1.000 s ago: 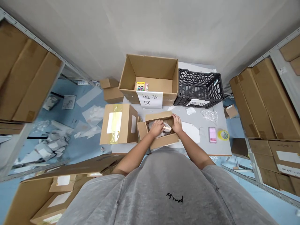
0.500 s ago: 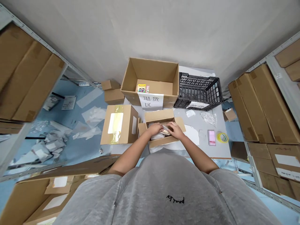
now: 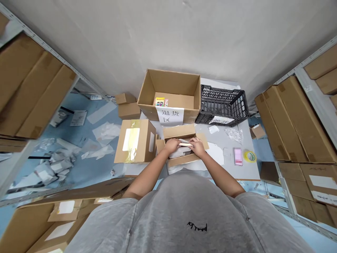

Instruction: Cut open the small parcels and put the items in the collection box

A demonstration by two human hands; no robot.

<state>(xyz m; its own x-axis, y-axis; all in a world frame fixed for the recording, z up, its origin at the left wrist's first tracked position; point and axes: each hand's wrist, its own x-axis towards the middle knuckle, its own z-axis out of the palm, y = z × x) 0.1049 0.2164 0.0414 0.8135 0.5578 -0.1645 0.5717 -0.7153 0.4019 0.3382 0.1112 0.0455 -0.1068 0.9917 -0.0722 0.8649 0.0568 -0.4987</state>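
Tabletop (image 3: 231, 165), hands (image 3: 172, 146) together above carton (image 3: 181, 131)

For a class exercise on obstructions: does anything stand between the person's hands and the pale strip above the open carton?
Nothing visible does: the left hand and right hand both touch the pale strip directly.

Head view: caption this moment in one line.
Left hand and right hand grip a pale strip over an open cardboard box.

My pale grey bench (image 3: 221, 172) carries a large open cardboard box (image 3: 168, 95) with a white paper sign, a black plastic crate (image 3: 222, 105), a taped brown carton (image 3: 135, 146), a small open cardboard box (image 3: 179, 130), crumpled clear plastic wrap (image 3: 233, 135), a blurred pink packet (image 3: 238, 156) and a roll of yellow tape (image 3: 250, 156).
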